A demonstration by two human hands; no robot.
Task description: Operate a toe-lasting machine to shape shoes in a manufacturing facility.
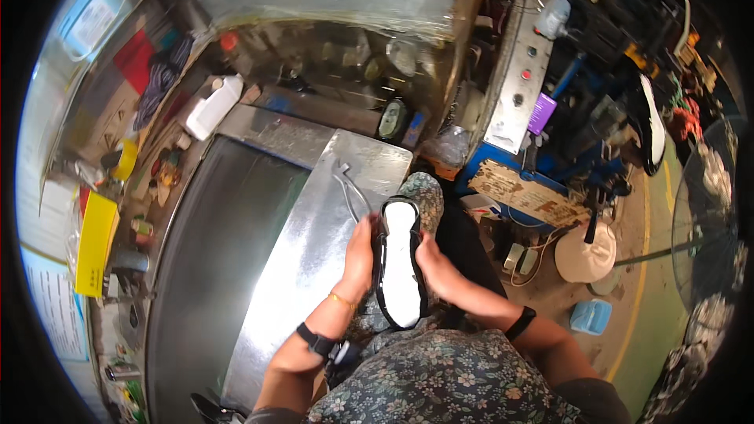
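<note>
A black shoe with a white underside (402, 267) is held upside down over my lap, its length running away from me. My left hand (360, 255) grips its left side and my right hand (434, 267) presses the right side near the middle. The fingers of both hands are partly hidden under the shoe. Just beyond my left hand, a metal tool resembling pincers (351, 187) rests on the shiny metal table (302, 239). Its handle ends come close to my left fingertips; whether they touch, I cannot tell.
Left of the metal table runs a dark conveyor belt (228, 204). A white jug (214, 106) and a yellow box (97, 245) stand along the left side. On the right are a machine with a button panel (522, 71), another black-and-white shoe (652, 126), a round stool (585, 253) and a blue basket (591, 316).
</note>
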